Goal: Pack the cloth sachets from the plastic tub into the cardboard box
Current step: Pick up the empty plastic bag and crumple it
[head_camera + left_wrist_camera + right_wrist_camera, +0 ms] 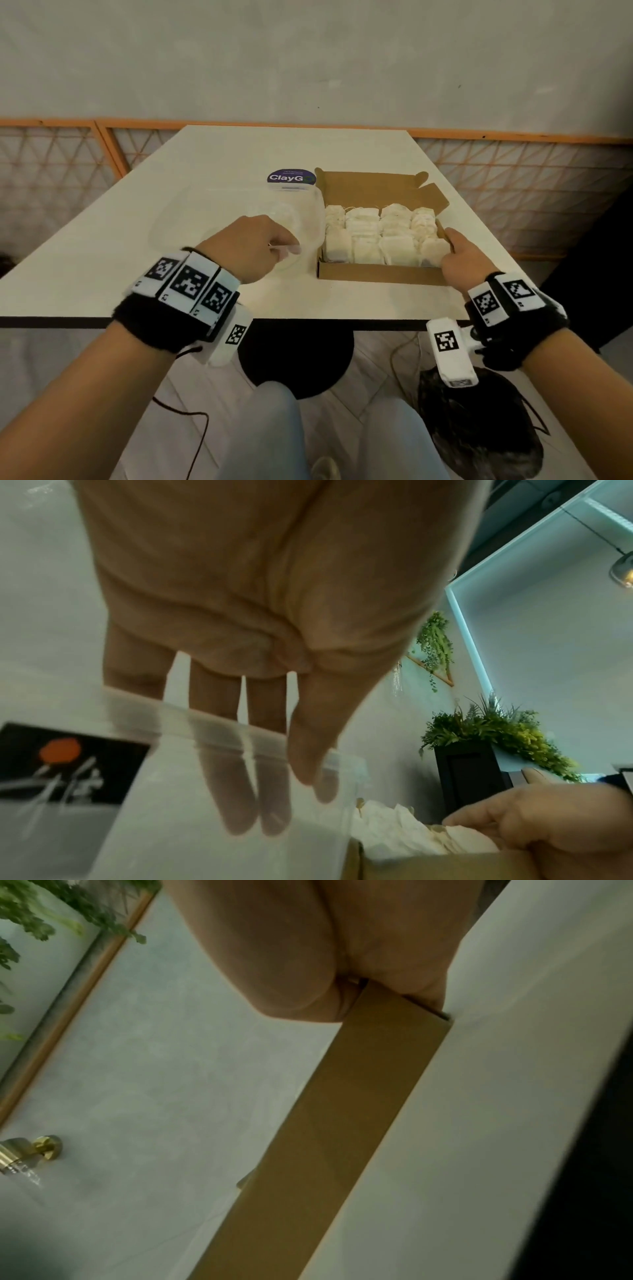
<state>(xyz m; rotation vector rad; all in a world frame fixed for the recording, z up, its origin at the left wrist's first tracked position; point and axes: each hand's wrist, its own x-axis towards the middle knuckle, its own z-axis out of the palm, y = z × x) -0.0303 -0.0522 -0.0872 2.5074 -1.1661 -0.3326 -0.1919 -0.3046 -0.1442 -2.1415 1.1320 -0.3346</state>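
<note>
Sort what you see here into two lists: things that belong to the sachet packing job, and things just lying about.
Part of the job:
- cloth sachets, in rows in the box
- cardboard box
- plastic tub
- left hand, gripping the tub's rim
- right hand, holding the box's corner

Lying about:
- round ClayGo label
- dark bag on the floor

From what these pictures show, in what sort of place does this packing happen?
Probably a café or a decorated office lounge, not a warehouse: a plain white table stands by a wall with orange lattice panelling, and potted green plants and a brass wall lamp decorate the room.
</note>
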